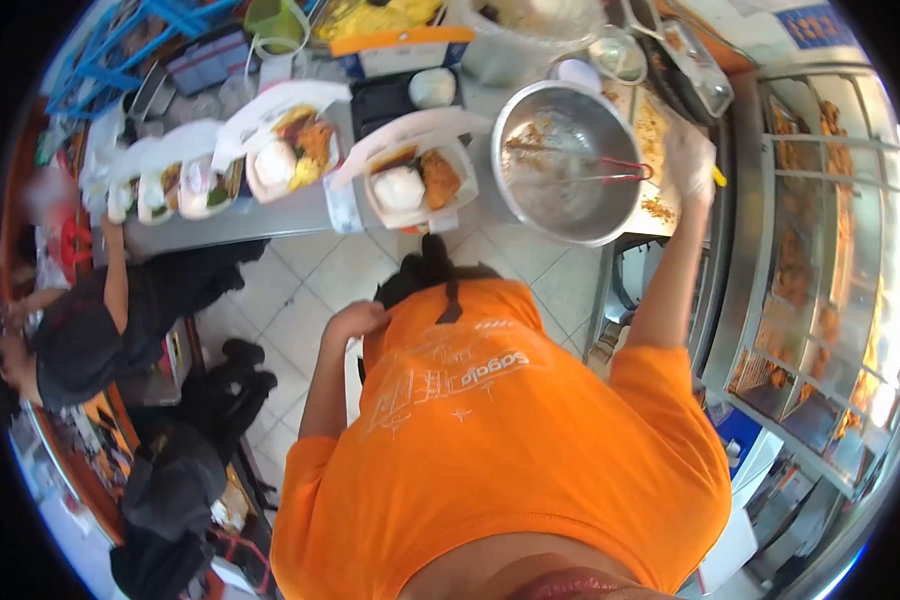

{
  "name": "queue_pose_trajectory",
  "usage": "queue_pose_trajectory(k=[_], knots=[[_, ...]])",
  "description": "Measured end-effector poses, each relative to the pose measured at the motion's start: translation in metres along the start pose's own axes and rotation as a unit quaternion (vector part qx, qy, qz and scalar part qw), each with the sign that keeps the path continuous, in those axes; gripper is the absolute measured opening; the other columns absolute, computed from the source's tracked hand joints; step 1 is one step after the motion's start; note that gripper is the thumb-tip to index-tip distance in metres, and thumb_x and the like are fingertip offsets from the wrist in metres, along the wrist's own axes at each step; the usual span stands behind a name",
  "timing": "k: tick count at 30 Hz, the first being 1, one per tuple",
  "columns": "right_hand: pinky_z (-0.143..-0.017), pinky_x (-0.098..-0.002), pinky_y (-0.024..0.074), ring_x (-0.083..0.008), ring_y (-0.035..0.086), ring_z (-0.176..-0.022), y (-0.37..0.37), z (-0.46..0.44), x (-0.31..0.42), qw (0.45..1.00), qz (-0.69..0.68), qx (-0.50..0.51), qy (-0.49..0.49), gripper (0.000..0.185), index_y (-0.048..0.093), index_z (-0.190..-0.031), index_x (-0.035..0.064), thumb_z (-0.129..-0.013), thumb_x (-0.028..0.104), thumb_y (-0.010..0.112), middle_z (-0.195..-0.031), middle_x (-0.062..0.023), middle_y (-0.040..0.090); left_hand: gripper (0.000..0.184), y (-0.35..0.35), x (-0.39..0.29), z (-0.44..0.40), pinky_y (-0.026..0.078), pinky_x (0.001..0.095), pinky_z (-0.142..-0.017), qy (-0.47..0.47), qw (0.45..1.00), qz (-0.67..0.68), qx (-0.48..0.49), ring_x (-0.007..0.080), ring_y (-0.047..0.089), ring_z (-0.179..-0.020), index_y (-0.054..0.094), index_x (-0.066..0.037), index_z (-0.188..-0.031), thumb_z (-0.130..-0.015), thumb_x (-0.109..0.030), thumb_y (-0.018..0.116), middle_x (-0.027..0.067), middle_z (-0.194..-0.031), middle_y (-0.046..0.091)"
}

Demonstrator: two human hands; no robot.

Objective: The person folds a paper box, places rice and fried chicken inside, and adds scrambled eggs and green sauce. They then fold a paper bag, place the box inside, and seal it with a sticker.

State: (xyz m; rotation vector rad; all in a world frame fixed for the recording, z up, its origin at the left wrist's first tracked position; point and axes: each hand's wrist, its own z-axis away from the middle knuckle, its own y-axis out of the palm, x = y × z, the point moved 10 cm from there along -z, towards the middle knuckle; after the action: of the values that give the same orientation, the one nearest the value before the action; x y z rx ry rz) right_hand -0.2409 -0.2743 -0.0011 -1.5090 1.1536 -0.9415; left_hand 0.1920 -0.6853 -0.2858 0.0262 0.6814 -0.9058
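My right hand (690, 165), in a clear plastic glove, is closed at the right side of the counter over a cutting board (651, 140) strewn with chopped brown bits. From it sticks the yellow end of a handle (719, 177); the rest of that tool is hidden. Beside it stands a big steel bowl (530, 215) with crumbs inside and red-handled tongs (620, 170) lying across it. My left hand (358, 320) hangs by my waist at the shirt hem, fingers curled, with nothing visible in it. An open box (432, 212) ahead holds rice and fried chicken.
More open meal boxes (305, 190) line the counter to the left. A clear tub (530, 60) and metal trays (705, 70) stand at the back. A glass cabinet (820, 250) of fried food is on the right. Two people in dark clothes (80, 340) are at the left.
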Motion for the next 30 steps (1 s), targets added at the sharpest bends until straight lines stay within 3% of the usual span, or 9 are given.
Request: queue_pose_trajectory(k=[1,3,5,9,11,18,26,27,30], knots=[[-0.073,-0.0521,0.0484,-0.0425,0.064,-0.084,0.028,0.051,-0.032,0.984,-0.053,0.092,0.141,0.036,0.065,-0.088,-0.0016,-0.089,0.030,0.049,-0.084,-0.0282,0.063,0.044,0.009,0.002,-0.008,0.052,0.0356,-0.065,0.022,0.999,0.020,0.031,0.0247,0.066,-0.066,0.066,-0.002,-0.089,-0.094,-0.043,0.050,0.0136,-0.078,0.068],[-0.069,-0.0458,0.0499,-0.0356,0.065,-0.077,0.071,0.137,-0.050,0.987,-0.047,0.080,0.134,0.040,0.064,-0.093,-0.0020,-0.091,0.034,0.045,-0.082,-0.0255,0.064,0.045,0.009,-0.016,-0.014,0.052,0.0332,-0.074,0.054,0.995,0.068,0.051,0.0217,0.067,-0.079,0.068,-0.003,-0.098,-0.094,-0.044,0.052,0.0130,-0.088,0.070],[-0.068,-0.0368,0.0534,-0.0259,0.065,-0.081,0.119,0.228,-0.042,0.678,-0.564,0.069,0.466,0.038,0.058,-0.114,0.0024,-0.094,0.034,0.053,-0.097,-0.0108,0.062,0.043,0.007,-0.054,-0.020,0.051,0.0317,-0.077,0.076,0.991,0.083,0.077,0.0188,0.065,-0.087,0.067,-0.005,-0.110,-0.093,-0.043,0.056,0.0107,-0.098,0.070],[-0.089,-0.0528,0.0517,-0.0440,0.052,-0.116,0.130,0.244,0.019,0.531,-0.694,0.132,0.467,0.068,0.034,-0.142,0.0000,-0.093,0.041,0.058,-0.140,-0.0240,0.041,0.045,0.038,-0.079,-0.061,0.047,0.0336,-0.093,0.092,0.977,-0.056,0.184,0.0247,0.061,-0.109,0.065,-0.005,-0.118,-0.094,-0.041,0.055,0.0138,-0.116,0.066],[-0.083,-0.0490,0.0565,-0.0368,0.063,-0.097,0.130,0.240,0.031,0.508,-0.699,0.115,0.491,0.066,0.040,-0.136,-0.0020,-0.086,0.029,0.071,-0.133,-0.0216,0.048,0.047,0.039,-0.101,-0.079,0.046,0.0325,-0.092,0.131,0.971,-0.077,0.185,0.0224,0.060,-0.108,0.063,-0.005,-0.120,-0.094,-0.043,0.055,0.0127,-0.117,0.066],[-0.073,-0.0407,0.0599,-0.0227,0.066,-0.080,0.131,0.241,0.008,0.564,-0.677,0.105,0.462,0.030,0.055,-0.106,-0.0007,-0.082,0.013,0.067,-0.093,-0.0104,0.064,0.060,0.080,-0.155,-0.096,0.052,0.0454,-0.083,0.024,0.939,-0.149,0.309,0.0236,0.049,-0.123,0.045,-0.025,-0.141,-0.091,-0.058,0.048,0.0049,-0.139,0.050],[-0.068,-0.0388,0.0611,-0.0227,0.068,-0.077,0.070,0.230,-0.134,0.522,-0.721,0.009,0.456,0.023,0.059,-0.100,-0.0025,-0.081,0.010,0.066,-0.091,-0.0129,0.065,0.050,0.143,-0.242,-0.162,0.051,0.0349,-0.070,0.103,0.968,0.025,0.227,0.0162,0.061,-0.091,0.061,-0.008,-0.116,-0.084,-0.045,0.063,0.0097,-0.105,0.066],[-0.068,-0.0391,0.0612,-0.0235,0.068,-0.078,0.076,0.211,-0.168,0.663,-0.643,0.023,0.382,0.024,0.060,-0.101,-0.0043,-0.081,0.009,0.065,-0.092,-0.0138,0.066,0.049,0.145,-0.256,-0.172,0.051,0.0349,-0.070,0.101,0.973,0.023,0.207,0.0162,0.061,-0.090,0.062,-0.007,-0.113,-0.083,-0.045,0.064,0.0100,-0.102,0.066],[-0.069,-0.0375,0.0605,-0.0219,0.069,-0.079,0.056,0.143,-0.251,0.685,-0.638,-0.038,0.350,0.025,0.062,-0.099,-0.0051,-0.081,0.011,0.066,-0.089,-0.0120,0.066,0.046,0.129,-0.295,-0.197,0.050,0.0347,-0.070,0.111,0.986,-0.003,0.125,0.0165,0.062,-0.086,0.064,-0.004,-0.105,-0.080,-0.043,0.069,0.0110,-0.094,0.067]])
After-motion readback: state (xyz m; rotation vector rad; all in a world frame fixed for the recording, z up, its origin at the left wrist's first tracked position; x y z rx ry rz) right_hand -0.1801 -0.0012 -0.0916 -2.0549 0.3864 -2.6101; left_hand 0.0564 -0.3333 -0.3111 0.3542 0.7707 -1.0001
